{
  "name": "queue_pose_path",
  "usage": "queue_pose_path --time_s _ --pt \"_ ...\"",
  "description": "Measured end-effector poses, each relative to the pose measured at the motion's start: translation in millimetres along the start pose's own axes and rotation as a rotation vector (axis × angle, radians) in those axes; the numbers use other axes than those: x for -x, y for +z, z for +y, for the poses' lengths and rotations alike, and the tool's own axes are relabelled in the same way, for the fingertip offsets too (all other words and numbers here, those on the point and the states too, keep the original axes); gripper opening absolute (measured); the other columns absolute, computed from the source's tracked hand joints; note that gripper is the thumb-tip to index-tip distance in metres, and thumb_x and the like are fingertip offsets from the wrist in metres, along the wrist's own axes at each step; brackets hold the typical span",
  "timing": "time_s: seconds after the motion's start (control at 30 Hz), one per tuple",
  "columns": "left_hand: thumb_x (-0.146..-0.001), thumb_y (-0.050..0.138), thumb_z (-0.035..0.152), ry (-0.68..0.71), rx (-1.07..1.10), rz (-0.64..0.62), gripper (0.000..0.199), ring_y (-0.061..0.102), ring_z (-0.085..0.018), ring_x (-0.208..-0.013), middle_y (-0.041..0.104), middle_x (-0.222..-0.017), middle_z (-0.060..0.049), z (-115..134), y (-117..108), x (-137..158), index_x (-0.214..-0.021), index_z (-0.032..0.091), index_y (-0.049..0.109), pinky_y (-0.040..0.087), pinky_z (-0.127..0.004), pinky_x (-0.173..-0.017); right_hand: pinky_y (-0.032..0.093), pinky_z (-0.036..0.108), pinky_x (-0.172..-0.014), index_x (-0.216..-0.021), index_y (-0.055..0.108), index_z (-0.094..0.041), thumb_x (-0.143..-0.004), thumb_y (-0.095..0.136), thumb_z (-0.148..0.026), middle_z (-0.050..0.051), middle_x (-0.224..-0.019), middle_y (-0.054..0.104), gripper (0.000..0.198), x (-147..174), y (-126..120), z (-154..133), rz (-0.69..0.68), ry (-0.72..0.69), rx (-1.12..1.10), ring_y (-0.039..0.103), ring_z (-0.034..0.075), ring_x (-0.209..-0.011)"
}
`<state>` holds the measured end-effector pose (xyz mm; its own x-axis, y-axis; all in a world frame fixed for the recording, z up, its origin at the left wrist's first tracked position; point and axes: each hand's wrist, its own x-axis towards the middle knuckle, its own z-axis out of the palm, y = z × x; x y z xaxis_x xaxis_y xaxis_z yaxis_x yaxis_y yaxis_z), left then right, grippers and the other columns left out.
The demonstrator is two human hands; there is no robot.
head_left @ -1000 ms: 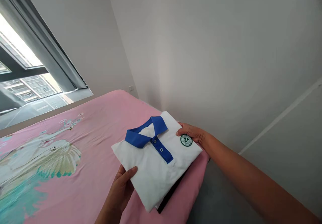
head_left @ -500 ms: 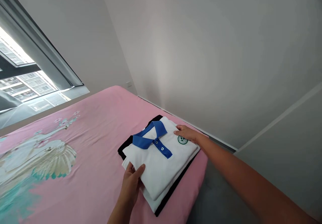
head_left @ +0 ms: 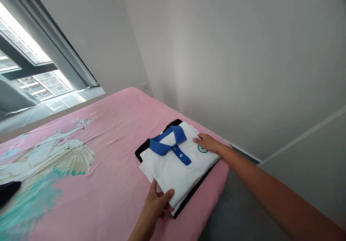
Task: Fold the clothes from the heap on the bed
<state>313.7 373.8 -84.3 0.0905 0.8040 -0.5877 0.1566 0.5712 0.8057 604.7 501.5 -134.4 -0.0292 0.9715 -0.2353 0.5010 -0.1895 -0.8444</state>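
Note:
A folded white polo shirt (head_left: pixel 173 174) with a blue collar (head_left: pixel 164 144) lies on top of a stack at the bed's near right corner. More white fabric shows under it, and black cloth (head_left: pixel 142 149) sticks out at the bottom. My left hand (head_left: pixel 158 201) grips the shirt's near left edge, thumb on top and fingers partly tucked below. At the right side, my right hand (head_left: pixel 209 143) holds the shirt's edge beside the round green badge (head_left: pixel 202 148); some of its fingers are hidden.
The pink bedsheet (head_left: pixel 113 183) carries a printed bird and flowers. A black item (head_left: pixel 9 192) is at the left edge of view. A grey wall (head_left: pixel 229 53) runs along the bed's right side. A window with a curtain (head_left: pixel 48 24) is at upper left.
My left hand has slid along the shirt's edge toward its near corner. My right hand stays at the badge side. The view has turned left, bringing the black item into sight.

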Motion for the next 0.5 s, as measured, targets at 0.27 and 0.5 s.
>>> queue_pose_path --time_s 0.27,0.5 --pt "-0.066 0.07 0.044 0.035 -0.003 0.073 0.094 0.048 -0.012 -0.036 0.048 -0.049 0.01 -19 11 6 -0.141 0.019 0.018 0.031 -0.019 -0.033 0.034 0.03 -0.063 -0.073 0.056 -0.019 -0.086 0.031 -0.064 0.009 -0.08 0.063 0.053 26 -2 -8 0.114 0.049 0.435 0.056 0.022 -0.075" --pt "-0.073 0.061 0.048 0.174 -0.202 0.293 0.084 0.051 -0.014 -0.048 0.046 -0.055 0.008 -46 16 5 -0.141 0.017 0.022 0.042 -0.026 -0.046 0.039 0.033 -0.064 -0.084 0.058 -0.018 -0.088 0.037 -0.054 0.009 -0.08 0.064 0.042 38 6 -15 0.293 0.042 0.587 0.06 0.024 -0.077"
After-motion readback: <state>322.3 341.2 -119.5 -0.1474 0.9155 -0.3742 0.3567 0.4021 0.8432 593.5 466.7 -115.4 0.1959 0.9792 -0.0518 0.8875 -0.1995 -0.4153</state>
